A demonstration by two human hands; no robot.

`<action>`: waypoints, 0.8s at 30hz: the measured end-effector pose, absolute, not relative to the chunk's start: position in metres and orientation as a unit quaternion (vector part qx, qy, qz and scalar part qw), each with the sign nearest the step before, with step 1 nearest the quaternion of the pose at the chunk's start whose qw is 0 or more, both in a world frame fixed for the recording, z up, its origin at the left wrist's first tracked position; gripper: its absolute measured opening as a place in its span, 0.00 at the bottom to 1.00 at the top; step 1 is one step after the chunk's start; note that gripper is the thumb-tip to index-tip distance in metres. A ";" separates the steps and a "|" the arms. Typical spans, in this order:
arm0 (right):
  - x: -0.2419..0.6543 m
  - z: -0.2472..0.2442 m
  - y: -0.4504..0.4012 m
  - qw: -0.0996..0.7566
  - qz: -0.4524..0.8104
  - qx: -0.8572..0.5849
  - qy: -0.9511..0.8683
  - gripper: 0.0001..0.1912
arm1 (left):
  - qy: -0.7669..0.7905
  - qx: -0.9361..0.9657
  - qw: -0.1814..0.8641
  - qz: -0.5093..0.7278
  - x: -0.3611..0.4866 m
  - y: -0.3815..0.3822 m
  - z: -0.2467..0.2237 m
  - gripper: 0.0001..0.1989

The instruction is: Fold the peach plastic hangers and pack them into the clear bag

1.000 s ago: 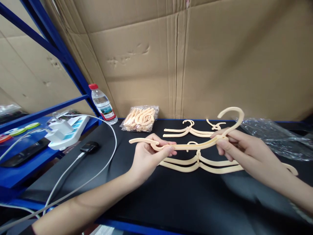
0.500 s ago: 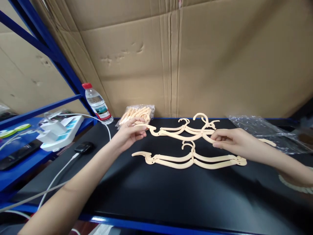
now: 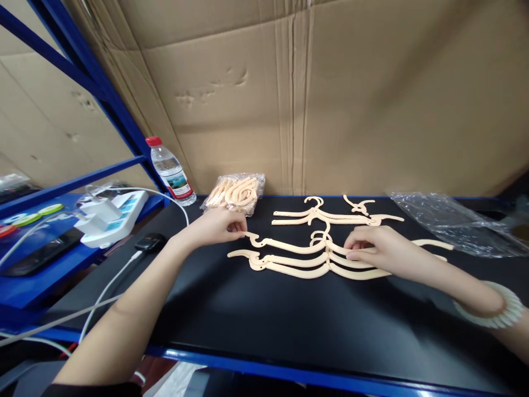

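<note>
A cream plastic hanger (image 3: 294,248) is between my hands, just behind other cream hangers (image 3: 300,272) lying on the black tabletop. My left hand (image 3: 225,227) pinches its left tip. Closed round its right arm, near the hook, is my right hand (image 3: 367,248), which hides part of it. Farther back lies a hanger with two bare left arms (image 3: 291,219), and small loose pieces (image 3: 359,207) rest behind its right side.
A clear bag of cream parts (image 3: 237,193) and a red-capped water bottle (image 3: 171,173) stand at the back left. Crumpled clear plastic (image 3: 450,226) lies back right. A white power strip (image 3: 118,218), cables and a black charger (image 3: 151,241) are on the left.
Both hands have brought the held hanger nearer, down beside the front hangers. The rear hanger and small pieces are now less covered. The view has shifted slightly.
</note>
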State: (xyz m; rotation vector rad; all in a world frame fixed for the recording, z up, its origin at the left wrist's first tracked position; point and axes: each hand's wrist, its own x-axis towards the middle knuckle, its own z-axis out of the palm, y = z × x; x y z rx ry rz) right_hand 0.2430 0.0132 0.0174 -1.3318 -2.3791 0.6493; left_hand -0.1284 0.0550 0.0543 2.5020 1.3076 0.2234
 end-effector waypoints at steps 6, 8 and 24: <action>0.241 0.013 0.013 0.153 0.251 -0.473 -0.831 0.10 | 0.443 0.883 0.148 0.052 -0.131 0.059 0.048 0.05; 0.242 0.013 0.014 0.147 0.259 -0.471 -0.831 0.10 | 0.440 0.884 0.150 0.046 -0.131 0.058 0.048 0.05; 0.270 0.033 0.025 0.078 0.288 -0.422 -0.856 0.16 | 0.344 0.931 0.084 0.085 -0.091 0.039 0.039 0.16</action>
